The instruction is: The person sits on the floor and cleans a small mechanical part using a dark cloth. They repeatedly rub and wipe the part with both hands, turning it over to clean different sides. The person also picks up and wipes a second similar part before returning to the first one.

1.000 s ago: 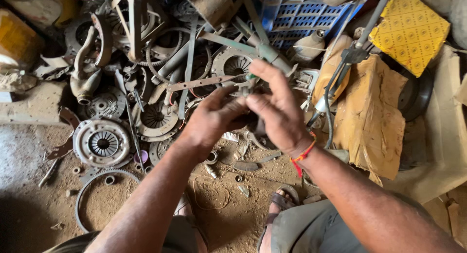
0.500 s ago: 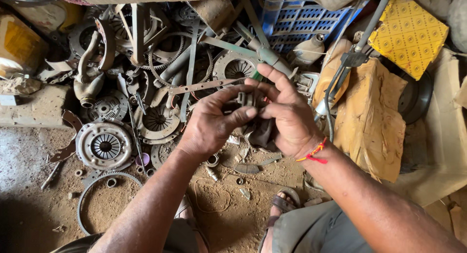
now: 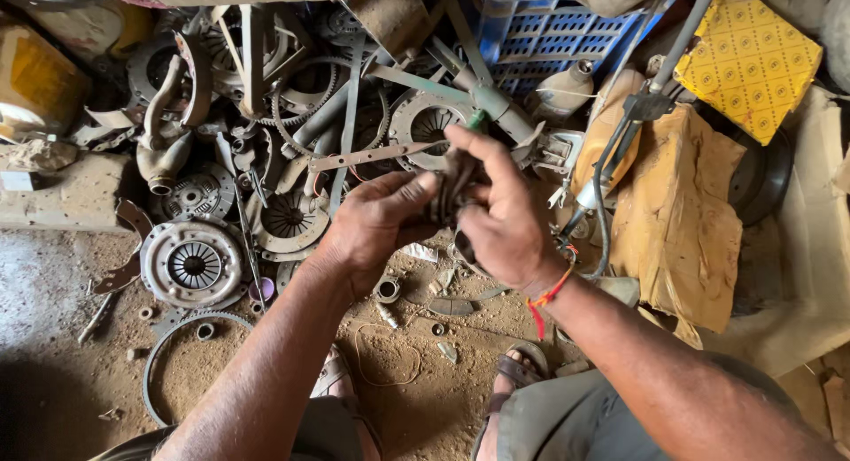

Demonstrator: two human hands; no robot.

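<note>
Both hands together, clamped on 1 dark metal part: L hand steadies underneath, R hand grips top. Clutch plate lies left on floor.

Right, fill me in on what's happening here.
A person crouches over a dirt floor, both hands working one small dark metal part. The left hand steadies it from below while the right hand closes over its top. Behind lies a scrap heap: clutch plates, a ring gear, a blue crate.
</note>
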